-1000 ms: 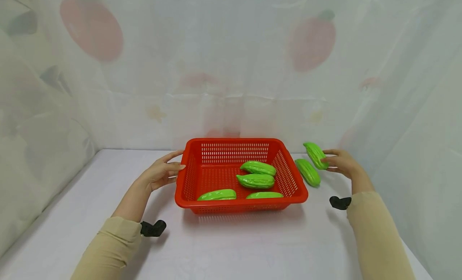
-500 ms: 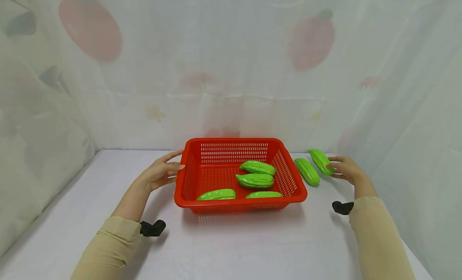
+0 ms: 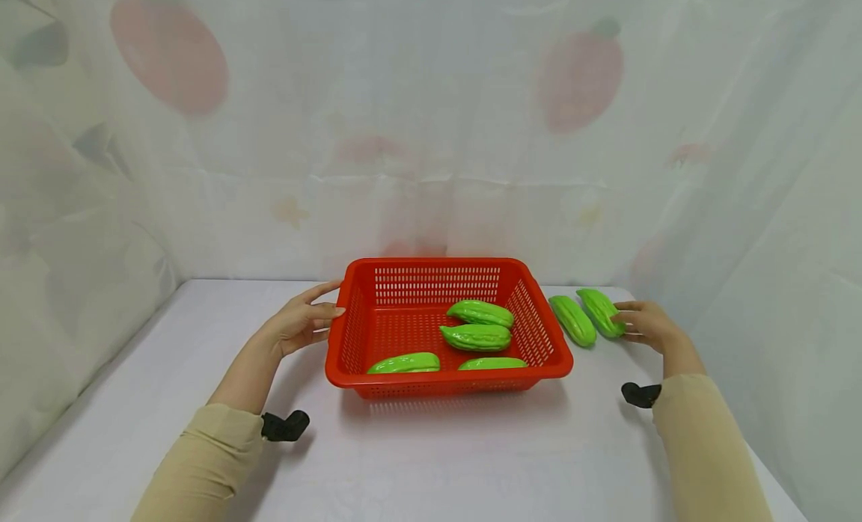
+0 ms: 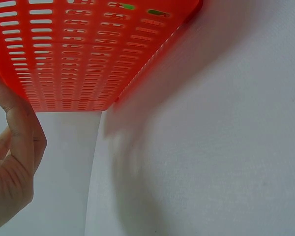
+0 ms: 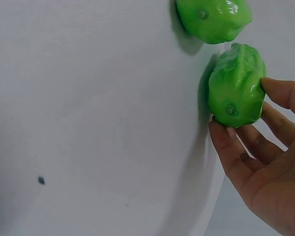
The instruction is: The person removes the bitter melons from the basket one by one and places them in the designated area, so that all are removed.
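Note:
A red plastic basket [image 3: 404,381] stands mid-table with several green bitter melons inside, one of them the melon [image 3: 477,337] near its right wall. My left hand [image 3: 300,324] grips the basket's left rim, thumb over the edge; in the left wrist view the fingers [image 4: 20,130] reach up to the slotted side. Right of the basket, my right hand [image 3: 649,325] holds a bitter melon [image 3: 599,311] by its near end. The right wrist view has the thumb on one side of this melon [image 5: 236,91] and fingers on the other. Another bitter melon [image 3: 572,320] lies between it and the basket.
The white table [image 3: 444,462] extends in front of the basket. A pale printed curtain [image 3: 431,118] hangs close behind it, and more sheeting [image 3: 795,283] borders the right side near my right arm.
My right hand has moved down and slightly right with the bitter melon, lowering it to the table beside the other one. The left hand and basket have stayed in place.

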A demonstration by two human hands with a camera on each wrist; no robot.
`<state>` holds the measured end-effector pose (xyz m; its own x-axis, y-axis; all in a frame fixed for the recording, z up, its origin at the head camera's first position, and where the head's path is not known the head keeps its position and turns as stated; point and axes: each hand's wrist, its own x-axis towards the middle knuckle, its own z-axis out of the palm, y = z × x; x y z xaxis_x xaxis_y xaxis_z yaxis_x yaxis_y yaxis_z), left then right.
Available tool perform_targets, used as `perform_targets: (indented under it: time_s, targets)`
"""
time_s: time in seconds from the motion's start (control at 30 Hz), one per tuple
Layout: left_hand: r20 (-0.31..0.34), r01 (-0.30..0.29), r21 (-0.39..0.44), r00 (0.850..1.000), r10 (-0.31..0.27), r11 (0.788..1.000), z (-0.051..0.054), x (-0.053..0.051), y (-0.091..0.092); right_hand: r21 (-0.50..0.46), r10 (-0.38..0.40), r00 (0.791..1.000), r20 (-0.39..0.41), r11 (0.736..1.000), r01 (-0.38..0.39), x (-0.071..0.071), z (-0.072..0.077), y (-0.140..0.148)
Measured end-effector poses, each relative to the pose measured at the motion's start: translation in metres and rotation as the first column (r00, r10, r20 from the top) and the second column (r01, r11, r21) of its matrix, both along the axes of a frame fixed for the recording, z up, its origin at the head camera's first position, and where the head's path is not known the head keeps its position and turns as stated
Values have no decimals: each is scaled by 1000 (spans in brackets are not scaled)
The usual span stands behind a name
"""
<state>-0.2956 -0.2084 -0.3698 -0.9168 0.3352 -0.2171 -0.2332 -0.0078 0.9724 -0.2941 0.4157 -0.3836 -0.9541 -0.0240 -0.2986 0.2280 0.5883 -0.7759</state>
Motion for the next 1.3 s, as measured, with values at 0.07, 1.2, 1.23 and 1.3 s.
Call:
perform_targets:
  time_s: [0.07, 1.2, 1.23, 1.3]
  targets:
    - [-1, 0, 0, 1000, 0, 1000, 0, 0, 0, -1, 1, 1000, 3, 1000, -1, 0, -2, 1]
    - [-8, -4, 1, 1000, 4, 1000, -1, 0, 1, -76, -8, 998, 55, 997, 12, 4, -1, 0]
    - [-8, -3, 0, 1000, 3, 1000, -1, 0, 0, -81, -6, 998, 55, 997, 10, 4, -2, 0]
    - [-8, -4, 0, 1000, 4, 1000, -1, 0, 0, -91, -2, 998, 56, 996, 7, 4, -2, 1]
